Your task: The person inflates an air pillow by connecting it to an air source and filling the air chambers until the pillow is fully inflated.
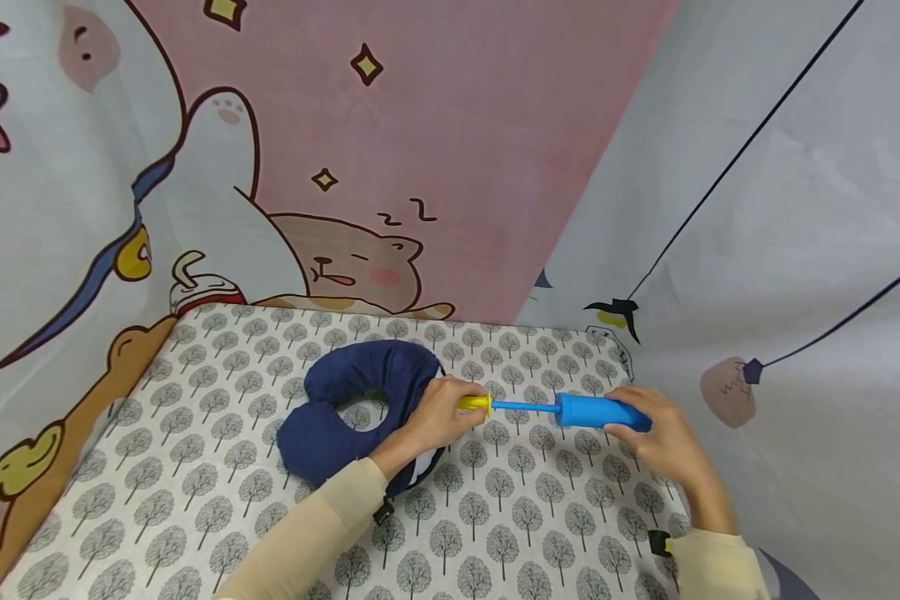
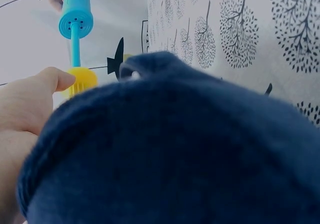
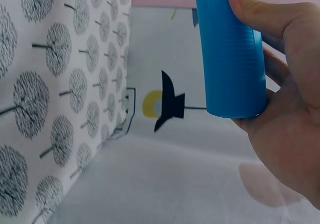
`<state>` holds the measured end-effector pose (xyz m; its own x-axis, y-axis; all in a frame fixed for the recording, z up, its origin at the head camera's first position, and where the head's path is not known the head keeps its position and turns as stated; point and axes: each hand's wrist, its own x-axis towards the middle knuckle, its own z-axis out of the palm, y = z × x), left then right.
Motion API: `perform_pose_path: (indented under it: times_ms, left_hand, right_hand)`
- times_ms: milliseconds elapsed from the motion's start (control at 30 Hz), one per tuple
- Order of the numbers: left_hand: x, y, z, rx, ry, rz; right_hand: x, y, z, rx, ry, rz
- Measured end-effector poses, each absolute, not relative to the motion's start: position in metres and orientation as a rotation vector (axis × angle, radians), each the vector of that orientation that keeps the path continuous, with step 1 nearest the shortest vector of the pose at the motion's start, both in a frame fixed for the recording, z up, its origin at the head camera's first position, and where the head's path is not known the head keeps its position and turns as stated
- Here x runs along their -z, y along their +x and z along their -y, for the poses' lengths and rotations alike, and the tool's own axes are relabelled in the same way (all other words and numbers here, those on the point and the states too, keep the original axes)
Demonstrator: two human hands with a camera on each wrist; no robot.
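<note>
A blue hand pump (image 1: 596,411) is held level above the patterned surface, its thin blue rod drawn out of the barrel. My right hand (image 1: 663,437) grips the barrel's far end, thumb on one side and fingers around the other. At the rod's end, my left hand (image 1: 438,414) holds the yellow end piece (image 1: 474,402). A navy neck pillow (image 1: 318,442) lies under and beside the left wrist, partly hidden by that arm. In the left wrist view, the pillow (image 2: 165,149) covers much of the left hand.
A white cloth with grey tree prints (image 1: 195,479) covers the table. Behind it hangs a pink and white curtain (image 1: 480,150) with cartoon animals, which continues down the right side. A small black buckle (image 1: 383,511) lies at the pillow's near edge.
</note>
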<state>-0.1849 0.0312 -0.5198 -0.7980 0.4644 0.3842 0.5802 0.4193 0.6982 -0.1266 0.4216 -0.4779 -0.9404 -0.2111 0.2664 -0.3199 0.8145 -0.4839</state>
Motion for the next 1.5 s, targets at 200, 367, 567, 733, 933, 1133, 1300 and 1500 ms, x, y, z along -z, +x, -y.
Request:
perform_pose_path:
  times_ms: [200, 367, 567, 733, 933, 1133, 1300, 1500]
  left_hand:
    - [0.52, -0.185, -0.032, 1.345, -0.93, 2.528]
    - [0.52, -0.184, -0.031, 1.351, -0.934, 2.513]
    - [0.525, -0.186, -0.029, 1.377, -0.949, 2.461]
    - [0.537, -0.192, -0.029, 1.4, -0.984, 2.403]
    - [0.546, -0.195, -0.031, 1.384, -0.988, 2.401]
    - [0.548, -0.197, -0.032, 1.343, -0.968, 2.432]
    - [0.547, -0.195, -0.033, 1.357, -0.97, 2.425]
    - [0.531, -0.189, -0.031, 1.341, -0.981, 2.426]
  right_hand:
    - [0.471, -0.123, -0.437, -0.787, 0.39, 2.796]
    - [0.468, -0.12, -0.438, -0.749, 0.404, 2.771]
    - [0.471, -0.122, -0.421, -0.715, 0.449, 2.725]
    - [0.476, -0.126, -0.399, -0.683, 0.523, 2.658]
    - [0.485, -0.132, -0.374, -0.682, 0.588, 2.61]
    - [0.492, -0.139, -0.35, -0.711, 0.625, 2.592]
    - [0.492, -0.143, -0.331, -0.714, 0.644, 2.582]
    - [0.495, -0.143, -0.319, -0.708, 0.664, 2.598]
